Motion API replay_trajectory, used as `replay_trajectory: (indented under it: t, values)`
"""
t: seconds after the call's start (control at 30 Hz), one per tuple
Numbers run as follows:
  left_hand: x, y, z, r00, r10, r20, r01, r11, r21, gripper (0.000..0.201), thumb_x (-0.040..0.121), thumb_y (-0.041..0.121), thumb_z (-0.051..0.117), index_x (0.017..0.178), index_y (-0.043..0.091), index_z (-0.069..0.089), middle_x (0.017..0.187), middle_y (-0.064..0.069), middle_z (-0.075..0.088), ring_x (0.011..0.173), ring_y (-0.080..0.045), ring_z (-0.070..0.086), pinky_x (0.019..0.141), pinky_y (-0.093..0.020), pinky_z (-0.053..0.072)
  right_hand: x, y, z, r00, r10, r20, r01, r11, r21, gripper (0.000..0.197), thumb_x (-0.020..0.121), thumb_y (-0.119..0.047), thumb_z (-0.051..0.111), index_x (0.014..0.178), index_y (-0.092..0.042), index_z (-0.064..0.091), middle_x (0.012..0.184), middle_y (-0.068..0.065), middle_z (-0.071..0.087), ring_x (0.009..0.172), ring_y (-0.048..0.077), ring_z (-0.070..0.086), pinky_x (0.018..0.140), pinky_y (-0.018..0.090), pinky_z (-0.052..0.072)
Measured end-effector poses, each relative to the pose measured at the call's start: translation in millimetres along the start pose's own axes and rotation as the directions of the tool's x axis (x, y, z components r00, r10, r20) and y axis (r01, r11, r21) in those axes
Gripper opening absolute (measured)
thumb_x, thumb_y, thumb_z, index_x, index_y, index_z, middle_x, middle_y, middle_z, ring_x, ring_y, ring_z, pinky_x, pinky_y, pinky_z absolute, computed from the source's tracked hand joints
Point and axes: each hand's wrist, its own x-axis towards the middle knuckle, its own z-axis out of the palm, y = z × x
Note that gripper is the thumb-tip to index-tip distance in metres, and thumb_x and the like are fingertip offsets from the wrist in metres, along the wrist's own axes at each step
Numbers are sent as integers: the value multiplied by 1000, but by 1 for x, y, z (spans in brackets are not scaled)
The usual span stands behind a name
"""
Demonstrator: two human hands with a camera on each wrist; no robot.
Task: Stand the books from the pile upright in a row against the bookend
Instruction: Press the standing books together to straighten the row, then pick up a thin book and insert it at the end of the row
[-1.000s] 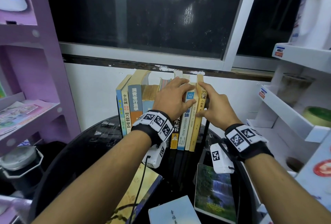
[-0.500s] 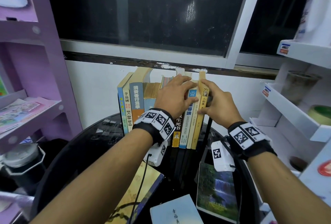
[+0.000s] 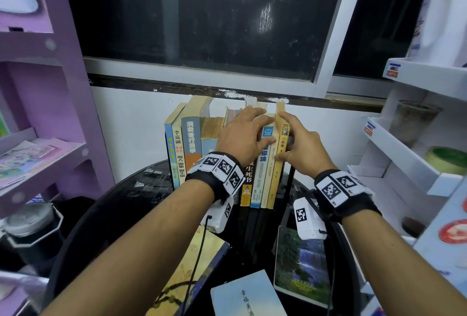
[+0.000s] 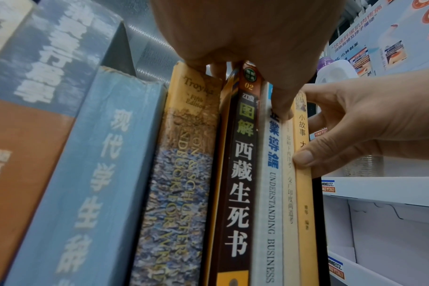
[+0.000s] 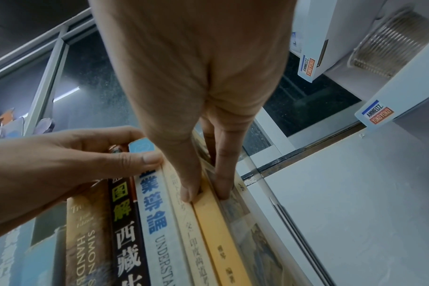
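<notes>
A row of upright books stands on the black round table against the white wall. My left hand grips the tops of the middle books, its thumb on the blue-and-white spine. My right hand pinches the thin yellow book at the row's right end, thumb on its spine and fingers on its right cover. A black bookend stands just right of that book. Three pile books lie flat in front: a waterfall cover, a pale blue one and a yellow-and-navy one.
A purple shelf unit stands on the left with magazines on it. White display shelves holding cups stand on the right. A dark window runs above the wall. A dark lidded container sits low at the left.
Both hands stay on the same books. The view has shifted slightly, and I see no clear movement of the books.
</notes>
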Motion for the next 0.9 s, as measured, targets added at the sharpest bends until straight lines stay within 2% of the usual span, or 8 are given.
replay_trajectory:
  t: [0.13, 0.27, 0.4, 0.53, 0.63, 0.73, 0.83, 0.9]
  values:
    - [-1, 2, -2, 1000, 3, 28, -2, 1000, -13, 48, 87, 44, 61, 132, 32, 50, 144, 6, 42, 131, -14, 37, 102, -37, 39, -7, -1, 0, 1000, 8, 18, -8, 1000, -4, 98, 81, -4, 75, 152, -35, 15, 123, 4, 64, 83, 6, 63, 71, 24, 57]
    - [-3, 3, -5, 999, 6, 54, -2, 997, -74, 47, 87, 39, 61, 132, 30, 51, 146, 4, 40, 134, -16, 36, 110, -41, 33, -16, -2, -1, 999, 20, 30, -21, 998, 52, 99, 82, -4, 74, 152, -33, 10, 131, 4, 61, 86, 7, 65, 74, 27, 58]
    - [-12, 2, -10, 999, -1, 50, 7, 992, -128, 45, 88, 35, 61, 132, 28, 52, 146, 3, 40, 134, -16, 35, 112, -43, 31, -29, -4, -3, 1000, 16, 20, -17, 998, 66, 93, 83, -5, 73, 151, -31, 15, 126, 6, 64, 77, 3, 69, 67, 20, 58]
    - [-27, 2, -20, 999, 3, 51, 4, 990, -144, 45, 89, 32, 61, 132, 25, 52, 146, 2, 39, 135, -16, 35, 112, -39, 30, -44, -11, -6, 999, 43, 15, -44, 997, 66, 91, 83, -8, 73, 152, -26, 17, 134, 6, 60, 80, 8, 71, 79, 30, 60]
    - [-42, 3, -30, 999, 2, 52, 6, 988, -154, 44, 88, 30, 61, 131, 23, 54, 148, 0, 37, 136, -18, 33, 113, -40, 29, -59, -15, -7, 999, 41, 24, -42, 998, 55, 84, 83, -9, 74, 149, -25, 24, 135, 6, 58, 80, 9, 70, 79, 29, 58]
    - [-60, 5, -36, 997, -4, 71, 14, 991, -135, 44, 89, 31, 61, 132, 23, 54, 147, 2, 38, 136, -18, 33, 113, -41, 29, -75, -18, -7, 994, 65, 93, -67, 998, 15, 80, 82, -13, 76, 148, -22, 31, 136, 6, 57, 85, 11, 68, 76, 23, 55]
    - [-81, 10, -38, 988, -23, 155, 43, 991, -127, 44, 90, 32, 60, 132, 22, 52, 146, 2, 40, 135, -17, 35, 111, -38, 30, -91, -16, -1, 967, 112, 228, -96, 992, -78, 83, 77, -21, 81, 147, -20, 36, 137, 7, 56, 103, 19, 65, 91, 31, 54]
    - [-97, 15, -38, 966, -35, 254, 68, 990, -122, 45, 91, 33, 59, 133, 22, 50, 145, 0, 41, 135, -18, 36, 110, -38, 30, -103, -13, 5, 942, 138, 305, -97, 985, -145, 81, 73, -27, 84, 143, -21, 43, 133, 4, 59, 102, 17, 64, 93, 30, 52]
